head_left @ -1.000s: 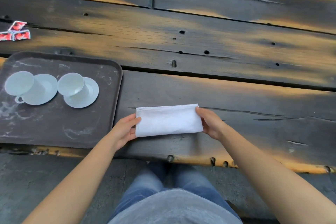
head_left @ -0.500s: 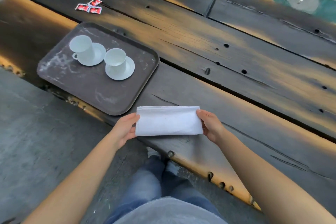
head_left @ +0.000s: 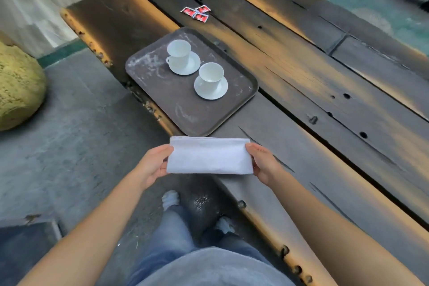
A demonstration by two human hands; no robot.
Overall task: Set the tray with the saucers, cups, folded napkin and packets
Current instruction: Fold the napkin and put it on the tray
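A folded white napkin (head_left: 209, 155) is held flat between both hands, just past the near corner of the brown tray (head_left: 162, 97). My left hand (head_left: 153, 163) grips its left end and my right hand (head_left: 263, 162) grips its right end. On the tray stand two white cups on white saucers, one further away (head_left: 180, 52) and one nearer (head_left: 210, 74). Red packets (head_left: 196, 13) lie on the dark wooden table beyond the tray.
The plank table (head_left: 325, 81) runs diagonally, its near edge passing under the napkin. A yellow-green rounded object (head_left: 18, 86) sits on the grey floor at left. My legs and shoes (head_left: 170, 199) are below the napkin.
The view has swung left and turned, so the tray now lies ahead of the napkin. Both hands have lifted the napkin off the table and carried it toward the tray's near corner.
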